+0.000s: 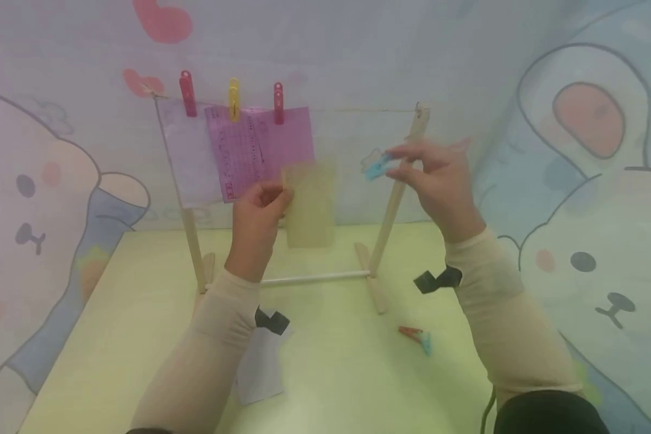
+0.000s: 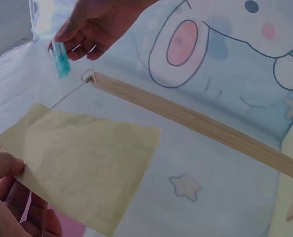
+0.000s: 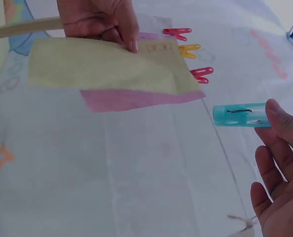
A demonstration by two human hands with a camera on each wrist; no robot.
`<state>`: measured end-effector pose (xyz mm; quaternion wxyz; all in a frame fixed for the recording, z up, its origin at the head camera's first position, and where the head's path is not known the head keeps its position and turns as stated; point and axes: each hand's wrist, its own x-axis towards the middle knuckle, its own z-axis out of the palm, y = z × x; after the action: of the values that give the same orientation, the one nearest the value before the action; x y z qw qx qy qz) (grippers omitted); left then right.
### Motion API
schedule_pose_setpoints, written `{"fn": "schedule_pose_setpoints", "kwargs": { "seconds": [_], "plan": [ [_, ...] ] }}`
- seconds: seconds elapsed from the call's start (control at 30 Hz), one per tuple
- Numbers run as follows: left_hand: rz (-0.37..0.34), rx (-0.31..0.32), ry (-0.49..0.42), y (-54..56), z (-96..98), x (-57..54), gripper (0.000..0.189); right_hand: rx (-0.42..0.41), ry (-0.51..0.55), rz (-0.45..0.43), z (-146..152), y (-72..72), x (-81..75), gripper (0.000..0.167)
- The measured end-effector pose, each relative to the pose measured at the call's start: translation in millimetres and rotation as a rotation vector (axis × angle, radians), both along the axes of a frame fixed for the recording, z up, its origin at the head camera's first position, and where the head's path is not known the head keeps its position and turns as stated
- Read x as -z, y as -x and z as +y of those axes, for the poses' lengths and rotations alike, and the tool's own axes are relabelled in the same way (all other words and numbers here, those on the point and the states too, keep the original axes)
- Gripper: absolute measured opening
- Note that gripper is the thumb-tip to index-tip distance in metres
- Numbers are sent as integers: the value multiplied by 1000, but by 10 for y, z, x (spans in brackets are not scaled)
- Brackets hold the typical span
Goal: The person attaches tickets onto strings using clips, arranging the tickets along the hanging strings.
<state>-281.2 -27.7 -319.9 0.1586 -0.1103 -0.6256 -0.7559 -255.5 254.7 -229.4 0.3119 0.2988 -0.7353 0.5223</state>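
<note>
My left hand (image 1: 257, 223) pinches a yellow sheet of paper (image 1: 311, 208) by its left edge, in front of and below the line. In the right wrist view the yellow sheet (image 3: 102, 66) overlaps the pink paper behind it. Between thumb and fingertips my right hand (image 1: 439, 184) holds a light blue clothespin (image 1: 378, 167), near the stand's right post. On the string (image 1: 358, 110) hang a white sheet (image 1: 187, 157) and pink papers (image 1: 293, 135), under a red clothespin (image 1: 187, 93), a yellow clothespin (image 1: 234, 99) and another red clothespin (image 1: 278, 103).
A wooden stand carries the string between its left post (image 1: 192, 247) and right post (image 1: 390, 223), with a white crossbar (image 1: 314, 278) low down. White paper (image 1: 260, 371) lies by the left forearm. A red clothespin (image 1: 410, 333) and a blue one (image 1: 425, 343) lie at right.
</note>
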Motion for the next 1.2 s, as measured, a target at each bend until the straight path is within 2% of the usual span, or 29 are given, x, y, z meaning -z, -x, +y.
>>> {"fn": "schedule_pose_setpoints", "kwargs": {
  "seconds": [0.1, 0.2, 0.3, 0.4, 0.53, 0.77, 1.0, 1.1, 1.2],
  "plan": [
    [6, 8, -48, 98, 144, -248, 9, 29, -30, -13, -163, 130, -378, 16],
    [-14, 10, -68, 161, 248, -428, 11, 47, -45, -60, -319, 267, -659, 9],
    [-48, 18, -76, 201, 290, -537, 13, 46, -62, -102, -470, 419, -849, 6],
    [-65, 16, -71, 221, 310, -602, 14, 89, -134, -142, -580, 542, -971, 6],
    [-93, -7, -39, 248, 316, -668, 16, 127, -206, -196, -655, 643, -1061, 4],
    [-146, -27, 23, 317, 315, -721, 17, 110, -222, -303, -673, 771, -1086, 7],
    [-127, -34, 20, 336, 306, -732, 16, 120, -385, -402, -656, 807, -1082, 26],
    [-132, -29, 17, 336, 302, -727, 16, 120, -464, -398, -622, 785, -1090, 37],
    [-139, -19, 20, 338, 296, -723, 16, 140, -529, -359, -585, 755, -1097, 48]
  ]
}}
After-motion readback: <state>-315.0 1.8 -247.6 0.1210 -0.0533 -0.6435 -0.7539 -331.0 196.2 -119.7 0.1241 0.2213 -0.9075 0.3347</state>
